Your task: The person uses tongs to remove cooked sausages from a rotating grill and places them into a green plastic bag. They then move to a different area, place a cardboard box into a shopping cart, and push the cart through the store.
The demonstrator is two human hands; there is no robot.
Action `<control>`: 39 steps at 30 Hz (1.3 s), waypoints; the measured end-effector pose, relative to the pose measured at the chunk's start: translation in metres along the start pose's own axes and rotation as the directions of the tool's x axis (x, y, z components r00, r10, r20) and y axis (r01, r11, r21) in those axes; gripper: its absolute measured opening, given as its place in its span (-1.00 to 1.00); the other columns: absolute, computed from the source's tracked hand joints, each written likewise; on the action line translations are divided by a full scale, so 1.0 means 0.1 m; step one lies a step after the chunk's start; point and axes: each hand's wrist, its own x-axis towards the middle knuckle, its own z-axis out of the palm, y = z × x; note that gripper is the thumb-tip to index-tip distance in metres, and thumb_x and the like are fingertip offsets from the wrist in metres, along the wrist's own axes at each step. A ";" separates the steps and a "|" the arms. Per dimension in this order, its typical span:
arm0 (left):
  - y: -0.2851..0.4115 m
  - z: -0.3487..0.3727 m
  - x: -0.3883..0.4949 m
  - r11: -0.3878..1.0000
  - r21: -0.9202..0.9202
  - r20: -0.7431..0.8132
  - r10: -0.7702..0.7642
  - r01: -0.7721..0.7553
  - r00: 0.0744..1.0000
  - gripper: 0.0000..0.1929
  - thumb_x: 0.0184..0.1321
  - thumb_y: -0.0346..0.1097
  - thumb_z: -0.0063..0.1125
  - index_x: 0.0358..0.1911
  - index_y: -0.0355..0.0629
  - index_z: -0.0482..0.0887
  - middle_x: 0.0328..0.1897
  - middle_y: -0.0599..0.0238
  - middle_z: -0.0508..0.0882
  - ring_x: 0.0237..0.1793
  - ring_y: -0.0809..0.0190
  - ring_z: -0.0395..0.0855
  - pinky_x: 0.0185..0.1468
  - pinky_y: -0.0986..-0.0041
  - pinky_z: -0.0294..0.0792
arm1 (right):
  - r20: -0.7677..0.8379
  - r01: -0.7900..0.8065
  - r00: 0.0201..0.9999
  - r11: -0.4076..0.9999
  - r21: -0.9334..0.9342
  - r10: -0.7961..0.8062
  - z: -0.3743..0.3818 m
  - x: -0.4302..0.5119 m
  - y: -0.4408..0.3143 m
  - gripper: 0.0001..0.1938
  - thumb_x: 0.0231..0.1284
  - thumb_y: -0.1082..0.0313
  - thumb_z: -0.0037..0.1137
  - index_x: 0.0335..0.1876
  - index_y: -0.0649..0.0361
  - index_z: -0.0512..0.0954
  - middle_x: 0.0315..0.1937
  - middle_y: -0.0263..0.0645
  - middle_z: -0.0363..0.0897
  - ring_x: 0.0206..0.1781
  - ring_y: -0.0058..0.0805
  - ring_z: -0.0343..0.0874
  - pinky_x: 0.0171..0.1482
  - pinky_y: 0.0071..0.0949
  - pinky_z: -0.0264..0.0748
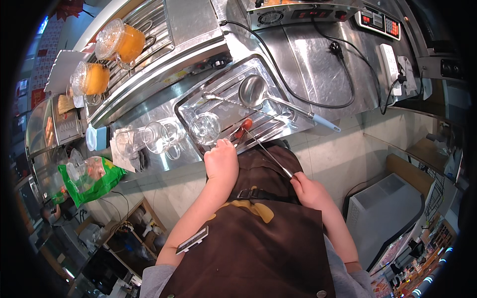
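My right hand grips the handle of a slender long metal utensil. Its far end meets a reddish-brown sausage over the near side of a metal tray. My left hand is curled at the tray's near edge, close to the sausage; what its fingers hold is hidden. Just beyond that hand, a clear glass stands in the tray. A ladle with a pale blue handle and a twisted-stem bar spoon lie across the tray.
Glass mugs stand left of the tray, beside a cloth. Two pitchers of orange drink sit on the roller grill. A black power cable curves past the tray's right side. A green bag hangs at the counter's left edge.
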 end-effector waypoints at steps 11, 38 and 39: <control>-0.04 -0.05 -0.01 0.999 -0.032 0.055 -0.018 0.019 0.998 -0.76 0.06 -0.19 0.17 -0.28 -0.20 0.58 -0.40 0.27 0.61 -0.45 0.19 0.69 -0.39 0.42 0.47 | -0.017 0.052 0.999 0.995 0.082 -0.051 -0.20 -0.17 -0.08 -0.73 0.33 0.14 -0.12 -0.02 0.13 0.41 -0.37 0.04 0.56 -0.23 0.06 0.54 -0.20 -0.19 0.43; -1.06 0.11 -1.09 -0.530 -0.825 0.371 -0.247 0.196 0.895 -0.68 0.22 -0.25 0.18 -0.02 -0.29 0.61 -0.53 0.63 0.44 -0.61 0.62 0.20 -0.57 0.71 -0.01 | -0.357 0.537 0.671 0.758 -0.371 -0.650 0.32 1.40 0.09 -0.66 0.05 0.30 0.16 -0.06 0.15 0.38 -0.17 -0.06 0.45 -0.24 0.05 0.52 -0.19 -0.13 0.47; -1.03 0.05 -1.12 -0.570 -0.805 0.356 -0.241 0.166 0.903 -0.69 0.23 -0.26 0.16 -0.01 -0.27 0.61 -0.55 0.64 0.40 -0.63 0.64 0.16 -0.59 0.72 -0.07 | -0.375 0.551 0.651 0.751 -0.363 -0.659 0.34 1.42 0.06 -0.65 0.03 0.31 0.17 -0.06 0.15 0.37 -0.15 -0.06 0.43 -0.24 0.07 0.51 -0.20 -0.11 0.46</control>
